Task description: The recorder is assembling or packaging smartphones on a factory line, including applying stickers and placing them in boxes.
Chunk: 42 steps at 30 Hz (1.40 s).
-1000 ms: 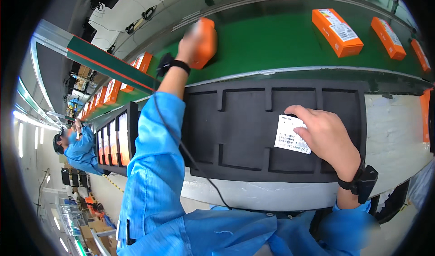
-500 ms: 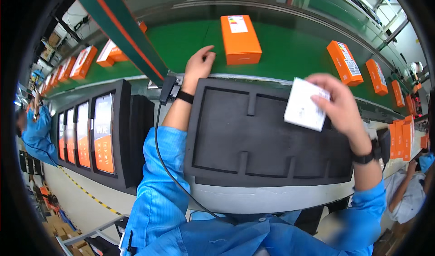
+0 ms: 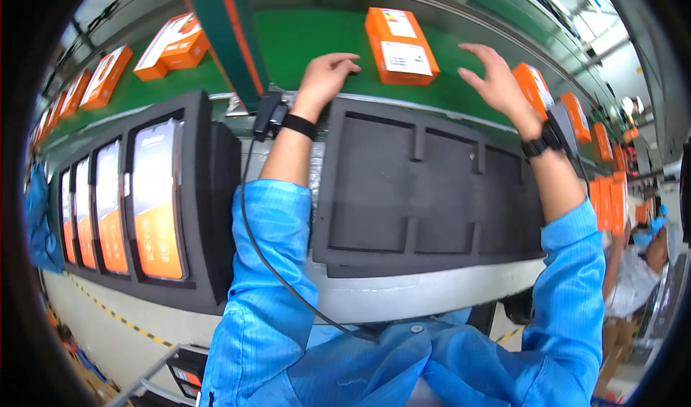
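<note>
On the green belt (image 3: 302,40), both hands, left (image 3: 327,72) and right (image 3: 497,79), flank the orange box (image 3: 399,46) open and empty, the right's white label gone.

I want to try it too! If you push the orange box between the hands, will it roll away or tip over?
Probably neither. The orange box lies flat on its wide side on the green belt, so it should slide. Its straight edges suggest stiff cardboard, likely easy to grip. Both hands, left and right, are open beside it.
</note>
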{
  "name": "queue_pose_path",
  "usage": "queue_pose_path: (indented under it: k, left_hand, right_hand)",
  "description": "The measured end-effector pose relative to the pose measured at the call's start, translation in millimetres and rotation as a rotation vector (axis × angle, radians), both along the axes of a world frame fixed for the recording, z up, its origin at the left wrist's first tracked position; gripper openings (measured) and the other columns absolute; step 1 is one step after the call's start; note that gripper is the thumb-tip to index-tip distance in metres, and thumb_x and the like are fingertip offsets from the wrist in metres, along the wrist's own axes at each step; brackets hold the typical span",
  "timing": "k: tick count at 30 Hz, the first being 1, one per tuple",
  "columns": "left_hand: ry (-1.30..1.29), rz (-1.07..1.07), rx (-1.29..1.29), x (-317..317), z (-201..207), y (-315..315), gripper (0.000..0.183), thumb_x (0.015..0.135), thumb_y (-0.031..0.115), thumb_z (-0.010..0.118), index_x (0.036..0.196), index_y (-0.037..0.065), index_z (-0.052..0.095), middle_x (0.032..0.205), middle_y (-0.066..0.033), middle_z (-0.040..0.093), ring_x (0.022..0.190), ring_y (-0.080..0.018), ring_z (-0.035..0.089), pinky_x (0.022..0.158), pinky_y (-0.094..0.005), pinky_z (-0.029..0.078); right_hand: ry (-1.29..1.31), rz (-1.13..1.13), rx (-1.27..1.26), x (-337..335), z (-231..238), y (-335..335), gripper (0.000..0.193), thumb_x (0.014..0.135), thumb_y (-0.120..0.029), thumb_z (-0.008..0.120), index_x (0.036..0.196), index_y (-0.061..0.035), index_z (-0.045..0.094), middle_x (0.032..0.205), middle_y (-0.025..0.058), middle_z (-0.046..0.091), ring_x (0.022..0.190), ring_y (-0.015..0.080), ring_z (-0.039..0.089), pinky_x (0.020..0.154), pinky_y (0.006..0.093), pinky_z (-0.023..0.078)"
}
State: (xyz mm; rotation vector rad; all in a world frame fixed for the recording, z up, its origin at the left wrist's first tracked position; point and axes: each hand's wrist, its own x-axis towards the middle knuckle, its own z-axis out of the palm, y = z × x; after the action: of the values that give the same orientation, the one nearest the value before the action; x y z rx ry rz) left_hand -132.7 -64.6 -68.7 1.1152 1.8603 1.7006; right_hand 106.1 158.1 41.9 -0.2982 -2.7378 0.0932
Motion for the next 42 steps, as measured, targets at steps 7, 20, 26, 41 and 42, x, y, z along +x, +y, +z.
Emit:
queue_pose_path:
  k: [7,20,26,41,42]
  left_hand:
    - [0.159,-0.088,-0.018,-6,-5,2,0.032,0.095,0.021,0.049,0.116,0.001,0.064,0.097,-0.0053,0.072,0.097,-0.0132,0.062,0.091,-0.0266,0.045]
    - [-0.286,-0.1,0.065,8,-2,-4,0.045,0.099,0.022,0.044,0.132,-0.009,0.044,0.127,-0.0237,0.053,0.12,-0.0273,0.051,0.107,-0.0361,0.036]
    - [-0.257,0.041,0.006,26,10,-30,0.042,0.097,0.019,0.045,0.13,-0.008,0.047,0.126,-0.0209,0.055,0.117,-0.0261,0.053,0.103,-0.0352,0.039]
    - [-0.087,0.122,-0.15,256,51,-146,0.051,0.093,0.01,0.049,0.139,-0.006,0.036,0.142,-0.0206,0.041,0.134,-0.0265,0.038,0.111,-0.034,0.028]
    - [-0.206,0.099,-0.123,267,53,-136,0.055,0.093,0.01,0.05,0.142,-0.006,0.031,0.145,-0.0228,0.035,0.136,-0.0271,0.034,0.111,-0.0342,0.026]
  right_hand:
    - [0.0,-0.84,-0.238,308,-26,-26,0.071,0.08,-0.039,0.069,0.129,0.0062,0.047,0.125,0.0272,0.053,0.112,0.0371,0.055,0.096,0.0415,0.043]
    - [0.676,-1.416,-0.71,625,-103,-216,0.043,0.091,-0.03,0.06,0.115,0.0062,0.059,0.108,0.0131,0.065,0.101,0.0154,0.06,0.086,0.0288,0.046]
    - [0.857,-1.765,-0.95,720,-285,-453,0.047,0.094,-0.035,0.055,0.116,0.0073,0.057,0.113,0.0145,0.061,0.104,0.0226,0.056,0.097,0.0337,0.04]
    - [-0.243,-2.404,-0.913,815,-389,-403,0.054,0.094,-0.036,0.053,0.128,0.0062,0.05,0.125,0.0246,0.056,0.115,0.0339,0.056,0.097,0.0406,0.043]
    - [-0.383,-2.284,-0.652,880,-402,-379,0.054,0.09,-0.037,0.056,0.118,0.0102,0.053,0.11,0.0253,0.061,0.1,0.0389,0.06,0.089,0.0453,0.047]
